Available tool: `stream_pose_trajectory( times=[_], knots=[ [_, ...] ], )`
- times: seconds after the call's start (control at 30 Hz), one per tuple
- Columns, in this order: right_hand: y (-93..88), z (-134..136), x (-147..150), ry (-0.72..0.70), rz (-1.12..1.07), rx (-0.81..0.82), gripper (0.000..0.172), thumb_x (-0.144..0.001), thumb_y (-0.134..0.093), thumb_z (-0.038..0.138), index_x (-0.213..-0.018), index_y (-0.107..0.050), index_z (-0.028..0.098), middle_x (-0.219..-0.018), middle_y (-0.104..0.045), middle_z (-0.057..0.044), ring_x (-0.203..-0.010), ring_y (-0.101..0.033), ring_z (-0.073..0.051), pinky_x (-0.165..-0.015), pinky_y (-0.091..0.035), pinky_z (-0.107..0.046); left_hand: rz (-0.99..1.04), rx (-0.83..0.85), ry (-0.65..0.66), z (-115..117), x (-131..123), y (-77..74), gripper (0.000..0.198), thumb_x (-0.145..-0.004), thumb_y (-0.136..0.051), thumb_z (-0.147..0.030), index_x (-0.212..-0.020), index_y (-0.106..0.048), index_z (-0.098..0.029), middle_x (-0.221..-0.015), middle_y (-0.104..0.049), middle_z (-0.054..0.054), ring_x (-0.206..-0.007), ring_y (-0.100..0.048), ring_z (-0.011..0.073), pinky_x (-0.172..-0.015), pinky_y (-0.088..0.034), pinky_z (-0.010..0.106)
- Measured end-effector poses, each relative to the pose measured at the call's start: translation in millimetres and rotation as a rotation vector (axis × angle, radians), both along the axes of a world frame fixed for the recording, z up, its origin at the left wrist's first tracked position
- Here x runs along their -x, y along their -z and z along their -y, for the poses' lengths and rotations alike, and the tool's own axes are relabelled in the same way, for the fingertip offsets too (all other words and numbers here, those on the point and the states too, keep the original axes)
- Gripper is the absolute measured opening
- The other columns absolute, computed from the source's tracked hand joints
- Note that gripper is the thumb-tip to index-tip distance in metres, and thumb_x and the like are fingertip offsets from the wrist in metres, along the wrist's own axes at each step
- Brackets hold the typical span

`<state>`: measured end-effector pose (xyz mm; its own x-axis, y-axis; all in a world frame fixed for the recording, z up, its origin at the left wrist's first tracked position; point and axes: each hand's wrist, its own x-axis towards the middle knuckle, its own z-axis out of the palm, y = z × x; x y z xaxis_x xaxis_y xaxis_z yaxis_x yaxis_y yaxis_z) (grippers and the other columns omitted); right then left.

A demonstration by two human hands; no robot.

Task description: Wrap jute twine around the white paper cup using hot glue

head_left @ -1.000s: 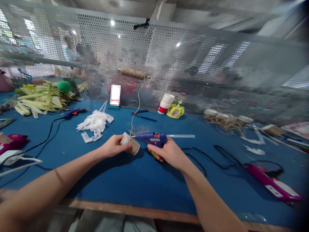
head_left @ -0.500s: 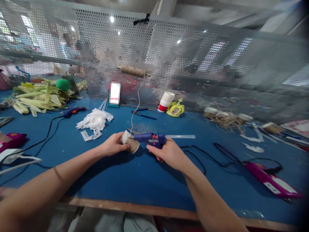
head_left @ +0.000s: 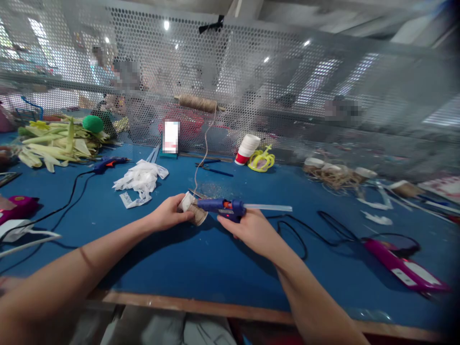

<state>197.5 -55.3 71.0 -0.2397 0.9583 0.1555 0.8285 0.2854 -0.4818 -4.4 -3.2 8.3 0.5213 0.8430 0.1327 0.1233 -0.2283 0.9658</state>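
My left hand is closed round a small paper cup lying on its side and partly wrapped in brown twine. My right hand grips a blue hot glue gun with a clear glue stick poking out of its back. The gun's nozzle points left and touches the cup. A strand of twine runs from the cup up to a twine spool mounted on the perforated metal screen.
The blue table carries a second glue gun, a white lace heap, green-yellow leaves, stacked cups, a yellow crown shape, twine-wrapped cups, black cables and magenta tools. People sit behind the screen.
Both hands with cup and glue gun have shifted slightly away from me on the table. The glue gun's nozzle stays against the cup.
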Motion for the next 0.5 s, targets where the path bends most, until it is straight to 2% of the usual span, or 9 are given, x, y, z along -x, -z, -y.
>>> stream_pose_trajectory(
  times=[0.23,0.5],
  knots=[
    [-1.8,0.3,-0.1,-0.025,-0.019,0.026,0.030,-0.074,-0.048,0.030,-0.046,-0.047,0.020,-0.039,-0.048,0.002,-0.047,-0.049,-0.013,-0.049,-0.037,-0.024,-0.048,-0.053,-0.030,0.6,0.8,0.5,0.029,-0.070,-0.058,-0.026,-0.093,-0.049,-0.012,-0.084,-0.057,0.004,-0.074,-0.053,0.0140,-0.068,-0.042,0.025],
    [-1.7,-4.4,-1.6,0.049,-0.141,0.106,0.029,-0.072,-0.049,0.032,-0.046,-0.047,0.019,-0.040,-0.048,0.001,-0.041,-0.049,-0.012,-0.047,-0.039,-0.024,-0.119,-0.136,-0.033,0.6,3.1,1.2,0.029,-0.071,-0.057,-0.027,-0.095,-0.049,-0.014,-0.085,-0.057,0.003,-0.074,-0.053,0.0142,-0.068,-0.044,0.026]
  ],
)
